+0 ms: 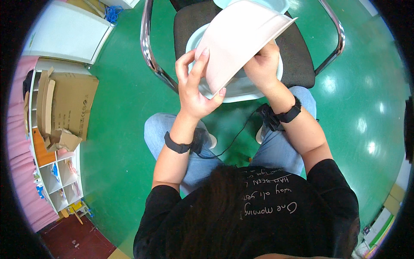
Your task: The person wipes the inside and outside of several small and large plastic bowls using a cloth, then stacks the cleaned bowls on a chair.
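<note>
Okay so from my end, over the head cam, the main thing is a pale pink basin [241, 39], tipped up on its side in front of me, with its outer wall facing the camera and its rim running on a slant from lower left to upper right. My left hand [192, 93] has its grip clamped on it: thumb on the lower end of the rim, fingers spread against the outside wall. The right hand [265, 67] is over at the open side, just under the rim, but its fingers are hidden back there, so honestly I can't tell if that grip is together or apart. Below all this there's a light blue basin [246, 96] sitting on the dark seat of an office chair [295, 56] with shiny metal armrests, and the pink one covers a good part of it. Can't tell if the two touch. Another light blue container [276, 4] pokes in at the top edge, cut off. Both wrists wear a black strap, the left strap [177, 144] and the right strap [292, 113], with a thin black cable [238, 137] running between. Floor's green [116, 82], with a torn-open cardboard box [75, 101] off to the left.
</note>
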{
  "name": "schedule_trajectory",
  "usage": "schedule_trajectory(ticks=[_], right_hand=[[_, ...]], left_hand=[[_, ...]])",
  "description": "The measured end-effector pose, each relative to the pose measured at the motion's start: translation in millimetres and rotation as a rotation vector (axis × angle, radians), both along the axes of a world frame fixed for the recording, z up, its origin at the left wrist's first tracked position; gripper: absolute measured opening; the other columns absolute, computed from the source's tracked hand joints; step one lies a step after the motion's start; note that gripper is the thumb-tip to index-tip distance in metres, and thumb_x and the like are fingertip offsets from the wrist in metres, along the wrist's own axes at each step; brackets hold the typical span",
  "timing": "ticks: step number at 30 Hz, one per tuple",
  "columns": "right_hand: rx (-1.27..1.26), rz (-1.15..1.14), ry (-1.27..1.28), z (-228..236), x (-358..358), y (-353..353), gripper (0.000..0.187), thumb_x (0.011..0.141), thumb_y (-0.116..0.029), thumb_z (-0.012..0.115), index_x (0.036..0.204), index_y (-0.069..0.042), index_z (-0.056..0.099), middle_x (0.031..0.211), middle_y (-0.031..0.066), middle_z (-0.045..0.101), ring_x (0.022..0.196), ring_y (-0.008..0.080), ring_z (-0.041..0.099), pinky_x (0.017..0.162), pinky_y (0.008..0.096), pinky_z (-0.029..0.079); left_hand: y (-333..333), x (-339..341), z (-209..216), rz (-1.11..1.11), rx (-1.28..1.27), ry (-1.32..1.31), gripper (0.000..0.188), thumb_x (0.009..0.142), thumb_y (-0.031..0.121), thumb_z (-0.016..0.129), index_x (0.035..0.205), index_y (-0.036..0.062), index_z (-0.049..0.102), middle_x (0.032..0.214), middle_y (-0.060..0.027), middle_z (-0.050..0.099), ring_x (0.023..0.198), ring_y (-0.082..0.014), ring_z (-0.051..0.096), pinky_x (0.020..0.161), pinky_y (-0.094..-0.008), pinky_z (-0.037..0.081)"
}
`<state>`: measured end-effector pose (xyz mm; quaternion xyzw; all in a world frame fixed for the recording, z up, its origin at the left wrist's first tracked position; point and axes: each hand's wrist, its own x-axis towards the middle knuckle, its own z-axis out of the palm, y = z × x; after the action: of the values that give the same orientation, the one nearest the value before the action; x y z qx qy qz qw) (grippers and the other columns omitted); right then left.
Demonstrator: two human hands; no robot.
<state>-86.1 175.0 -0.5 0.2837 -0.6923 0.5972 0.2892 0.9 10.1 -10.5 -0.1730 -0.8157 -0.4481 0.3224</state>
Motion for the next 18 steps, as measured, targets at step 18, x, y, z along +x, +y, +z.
schedule_trajectory(ticks=[18], right_hand=[[0.498, 0.256, 0.114, -5.5, 17.1, -26.3, 0.031, 0.069, -0.002, 0.064, 0.099, -0.007, 0.069, 0.112, 0.0022, 0.065, 0.093, 0.0269, 0.054, 0.088, 0.0336, 0.047]], left_hand=[[-7.9, -5.9, -7.1, 0.059, 0.179, -0.021, 0.076, 0.083, 0.048, 0.061, 0.138, 0.0019, 0.039, 0.124, -0.0158, 0.043, 0.115, -0.0264, 0.047, 0.090, -0.0372, 0.048]])
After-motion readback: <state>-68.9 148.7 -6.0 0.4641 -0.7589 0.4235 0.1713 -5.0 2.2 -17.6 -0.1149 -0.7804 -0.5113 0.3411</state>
